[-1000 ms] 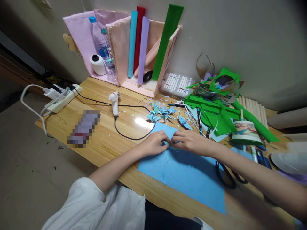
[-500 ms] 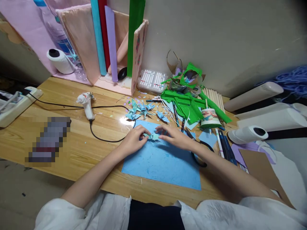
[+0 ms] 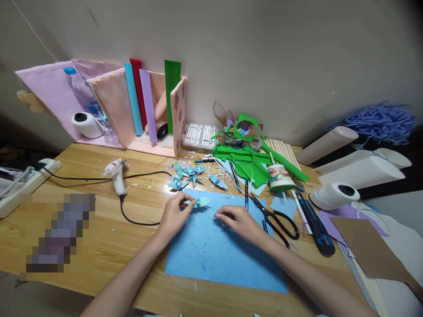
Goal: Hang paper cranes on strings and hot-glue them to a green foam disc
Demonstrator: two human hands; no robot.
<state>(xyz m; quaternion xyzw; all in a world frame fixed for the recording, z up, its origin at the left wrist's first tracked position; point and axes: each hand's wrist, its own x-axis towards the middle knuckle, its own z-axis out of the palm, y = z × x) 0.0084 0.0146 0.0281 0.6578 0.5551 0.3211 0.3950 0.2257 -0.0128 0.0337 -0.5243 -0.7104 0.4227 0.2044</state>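
With the left hand [image 3: 176, 214] pinching the folded paper [image 3: 201, 202] near the sheet's [image 3: 224, 259] far-left corner, well in from the surface's [image 3: 109, 251] front edge, the right hand [image 3: 240, 223], fingertips closed on the thread [image 3: 210, 208], should pull gently.

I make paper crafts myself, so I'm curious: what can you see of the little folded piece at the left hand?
The folded piece is small, pale green-blue and looks like paper, with pointed ends. The left hand pinches one end; the other points away to the right. A thin pale thread runs from it toward the right hand. It is over the blue sheet; whether it touches is unclear.
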